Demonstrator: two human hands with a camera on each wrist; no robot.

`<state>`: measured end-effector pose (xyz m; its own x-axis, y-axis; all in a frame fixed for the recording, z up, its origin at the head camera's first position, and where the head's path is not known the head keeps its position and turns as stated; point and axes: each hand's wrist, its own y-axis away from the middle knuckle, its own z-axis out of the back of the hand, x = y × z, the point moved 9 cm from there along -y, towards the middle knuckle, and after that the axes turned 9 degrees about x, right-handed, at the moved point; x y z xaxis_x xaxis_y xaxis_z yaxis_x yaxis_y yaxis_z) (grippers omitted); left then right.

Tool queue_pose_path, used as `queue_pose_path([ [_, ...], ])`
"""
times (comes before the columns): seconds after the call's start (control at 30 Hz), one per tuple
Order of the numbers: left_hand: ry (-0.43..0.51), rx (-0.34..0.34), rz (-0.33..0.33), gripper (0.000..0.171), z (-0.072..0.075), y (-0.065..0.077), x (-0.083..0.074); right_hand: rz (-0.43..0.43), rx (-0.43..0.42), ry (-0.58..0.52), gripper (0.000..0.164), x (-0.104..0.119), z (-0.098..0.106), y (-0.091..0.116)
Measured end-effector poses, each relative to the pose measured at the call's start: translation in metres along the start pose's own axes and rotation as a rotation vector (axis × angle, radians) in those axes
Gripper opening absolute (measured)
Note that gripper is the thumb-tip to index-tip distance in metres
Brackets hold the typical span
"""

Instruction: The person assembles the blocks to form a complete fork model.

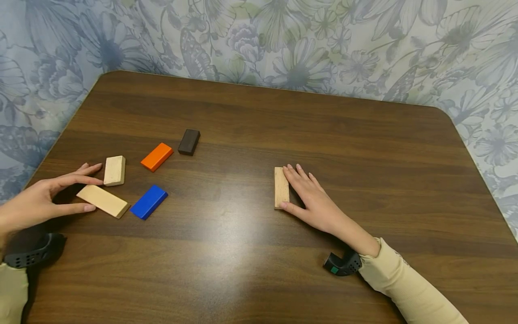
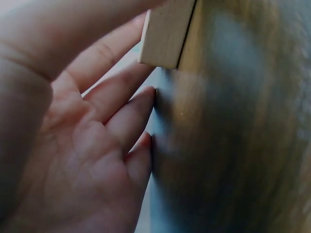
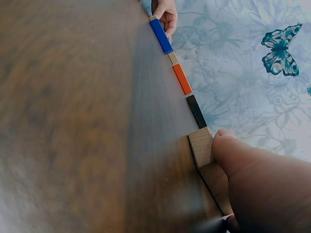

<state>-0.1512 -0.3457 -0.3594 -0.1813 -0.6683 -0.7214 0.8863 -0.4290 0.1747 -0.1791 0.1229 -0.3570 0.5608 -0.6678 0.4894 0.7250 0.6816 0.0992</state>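
On the left, my left hand (image 1: 48,200) spans a long pale wooden block (image 1: 104,201), thumb at its near edge and index finger along its far edge. That block's end (image 2: 167,39) shows beside the fingers in the left wrist view. A second, shorter pale block (image 1: 114,171) lies just beyond the left fingertips, and a blue block (image 1: 149,202) lies off the held block's right end. Near the middle, my right hand (image 1: 309,198) holds another pale wooden block (image 1: 281,191) by its ends, thumb at the near end and index finger at the far one.
An orange block (image 1: 157,156) and a dark brown block (image 1: 189,142) lie farther back, between the hands. The brown wooden table (image 1: 243,270) runs back to a wall with floral wallpaper (image 1: 299,54). Black bands with cameras (image 1: 341,263) sit on the wrists.
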Motion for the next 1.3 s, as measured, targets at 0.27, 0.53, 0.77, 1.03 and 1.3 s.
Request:
queue_pose_path([
  [0.27,-0.067,-0.028,-0.026,0.058,0.003,0.001,-0.001,-0.002,-0.004,0.0,0.079,0.002,0.0,0.001],
  [0.53,-0.065,-0.08,-0.052,0.056,0.011,0.008,0.003,-0.006,-0.002,-0.004,0.079,0.003,-0.002,0.002],
  [0.77,0.077,-0.198,0.014,0.05,0.023,0.019,0.024,-0.007,-0.007,-0.006,0.078,0.005,-0.001,0.003],
  [1.03,0.242,-0.307,-0.077,0.05,0.038,0.023,0.015,-0.012,-0.009,-0.004,0.078,0.006,-0.002,0.003],
  [1.3,0.316,-0.363,-0.029,0.048,0.05,0.002,-0.034,-0.021,-0.005,-0.009,0.079,0.008,-0.005,0.001],
])
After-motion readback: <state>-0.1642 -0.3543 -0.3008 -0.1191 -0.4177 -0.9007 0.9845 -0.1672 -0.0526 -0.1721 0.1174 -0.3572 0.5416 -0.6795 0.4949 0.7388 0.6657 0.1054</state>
